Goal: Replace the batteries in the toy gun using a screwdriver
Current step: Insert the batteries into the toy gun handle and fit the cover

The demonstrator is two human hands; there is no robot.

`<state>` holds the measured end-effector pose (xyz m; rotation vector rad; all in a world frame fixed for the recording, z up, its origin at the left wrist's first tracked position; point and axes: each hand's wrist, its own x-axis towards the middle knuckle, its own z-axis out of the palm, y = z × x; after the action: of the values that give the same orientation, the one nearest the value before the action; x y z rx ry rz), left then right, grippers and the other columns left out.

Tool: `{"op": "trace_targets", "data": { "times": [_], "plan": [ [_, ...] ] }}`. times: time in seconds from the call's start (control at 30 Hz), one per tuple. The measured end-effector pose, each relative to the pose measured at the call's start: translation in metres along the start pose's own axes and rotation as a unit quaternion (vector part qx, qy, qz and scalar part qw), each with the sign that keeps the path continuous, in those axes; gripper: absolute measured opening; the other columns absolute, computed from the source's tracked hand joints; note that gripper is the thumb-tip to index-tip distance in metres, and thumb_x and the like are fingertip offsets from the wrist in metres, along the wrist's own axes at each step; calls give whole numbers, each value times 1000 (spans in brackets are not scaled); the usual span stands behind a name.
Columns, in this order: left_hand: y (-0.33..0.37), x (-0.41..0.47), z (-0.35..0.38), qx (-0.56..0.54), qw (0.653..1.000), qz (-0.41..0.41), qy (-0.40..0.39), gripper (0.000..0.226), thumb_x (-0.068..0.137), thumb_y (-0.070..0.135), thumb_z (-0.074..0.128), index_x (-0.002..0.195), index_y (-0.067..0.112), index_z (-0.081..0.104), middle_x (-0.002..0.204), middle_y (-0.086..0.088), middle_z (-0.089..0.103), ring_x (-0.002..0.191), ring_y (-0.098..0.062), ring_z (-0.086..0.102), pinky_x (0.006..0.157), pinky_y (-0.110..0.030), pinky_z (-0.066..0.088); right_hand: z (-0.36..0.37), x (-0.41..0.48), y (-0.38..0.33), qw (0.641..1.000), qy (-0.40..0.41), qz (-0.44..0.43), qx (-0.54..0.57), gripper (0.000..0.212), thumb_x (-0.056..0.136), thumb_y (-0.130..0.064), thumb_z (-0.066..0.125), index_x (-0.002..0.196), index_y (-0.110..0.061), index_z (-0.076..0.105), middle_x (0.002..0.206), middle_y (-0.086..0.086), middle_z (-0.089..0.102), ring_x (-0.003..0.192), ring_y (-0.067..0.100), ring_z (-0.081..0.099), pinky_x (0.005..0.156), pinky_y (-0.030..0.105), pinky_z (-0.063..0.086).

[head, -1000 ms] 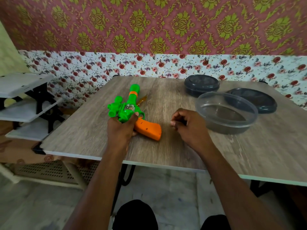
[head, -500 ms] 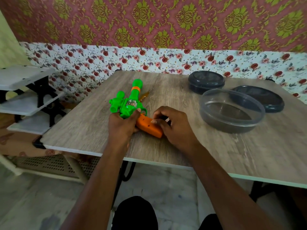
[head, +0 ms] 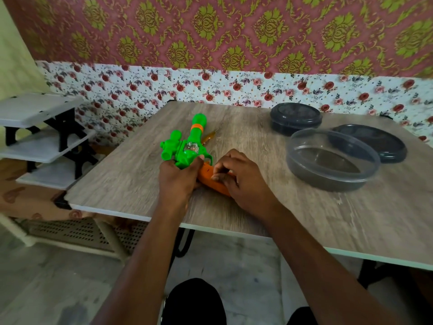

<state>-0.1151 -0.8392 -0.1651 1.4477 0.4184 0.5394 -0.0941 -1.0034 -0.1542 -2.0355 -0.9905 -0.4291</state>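
Left hand [head: 178, 181] round gun [head: 187, 151] near table edge [head: 110, 211]

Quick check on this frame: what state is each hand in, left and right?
Left hand: grips the toy gun by its green body.
Right hand: fingers curled onto the gun's orange handle; anything smaller pinched there cannot be told.

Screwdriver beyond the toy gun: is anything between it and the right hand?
Nothing visible does. The screwdriver lies beside the green barrel of the toy gun. Only bare table separates it from the right hand, whose fingers curl over the orange grip.
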Motion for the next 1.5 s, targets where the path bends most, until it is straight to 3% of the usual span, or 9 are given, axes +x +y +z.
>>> {"op": "trace_targets", "data": {
  "times": [0.13, 0.33, 0.57, 0.73, 0.87, 0.97, 1.13, 1.37, 1.5],
  "plan": [
    [1, -1, -1, 2, 1000, 1, -3, 22, 79, 32, 85, 93, 19, 76, 89, -8, 80, 84, -30, 78, 73, -59, 63, 2, -1, -1, 1000, -6, -22, -12, 4, 90, -13, 71, 91, -10, 68, 96, 5, 58, 92, 21, 56, 81, 37, 50],
    [2, -2, -2, 6, 1000, -6, -10, 32, 72, 40, 84, 95, 19, 77, 90, -6, 80, 85, -29, 78, 75, -61, 62, 1, 0, -5, 1000, 4, 1, 4, 7, 86, -13, 76, 86, -11, 69, 94, 5, 60, 89, 21, 59, 80, 40, 52],
    [1, -1, -1, 0, 1000, -6, -15, 27, 77, 35, 84, 96, 18, 77, 91, -7, 80, 87, -29, 78, 77, -62, 62, -4, 6, -11, 991, 3, 112, 78, 19, 77, -10, 86, 75, -21, 70, 94, 0, 66, 90, 9, 64, 77, 9, 47],
    [0, 1, 1, -16, 1000, 6, -12, 17, 86, 23, 82, 102, 19, 75, 94, -5, 81, 86, -25, 79, 73, -47, 65, -3, 7, -14, 987, 17, 133, 84, 22, 75, -11, 88, 71, -24, 70, 93, -4, 71, 91, 7, 67, 86, 27, 55],
    [0, 1, 2, -27, 1000, 11, -12, 9, 89, 17, 80, 91, 22, 73, 90, -5, 80, 82, -26, 79, 62, -36, 63, -3, 7, -14, 985, 17, 147, 91, 22, 75, -10, 87, 70, -24, 71, 92, -4, 72, 92, 6, 68, 89, 33, 57],
    [0, 1, 2, -25, 1000, 8, -11, 10, 88, 18, 80, 88, 23, 72, 89, -5, 80, 83, -27, 79, 66, -42, 65, -3, 11, -15, 974, 4, 185, 130, 19, 74, -5, 87, 70, -18, 73, 94, 2, 73, 93, 11, 69, 91, 38, 58],
    [1, 0, 2, -33, 999, 5, -14, 10, 88, 16, 80, 89, 23, 73, 89, -4, 81, 84, -28, 79, 74, -55, 64, -6, 13, -16, 952, 3, 241, 186, 16, 71, -1, 88, 70, -5, 73, 95, 7, 76, 90, 12, 71, 83, 22, 55],
    [-1, 2, 1, -28, 999, -8, -16, 16, 85, 24, 82, 99, 21, 74, 94, -9, 80, 86, -29, 79, 71, -62, 63, -6, 18, -19, 924, -1, 310, 223, 26, 65, 3, 90, 60, -11, 68, 93, 4, 75, 93, 21, 71, 88, 44, 60],
    [-2, 3, 1, -23, 1000, -10, -14, 13, 86, 23, 82, 95, 23, 73, 94, -8, 80, 85, -26, 79, 72, -59, 64, -4, 21, -21, 916, 17, 333, 224, 26, 64, 2, 90, 60, -10, 67, 93, 5, 75, 93, 20, 70, 87, 44, 59]
  ]
}}
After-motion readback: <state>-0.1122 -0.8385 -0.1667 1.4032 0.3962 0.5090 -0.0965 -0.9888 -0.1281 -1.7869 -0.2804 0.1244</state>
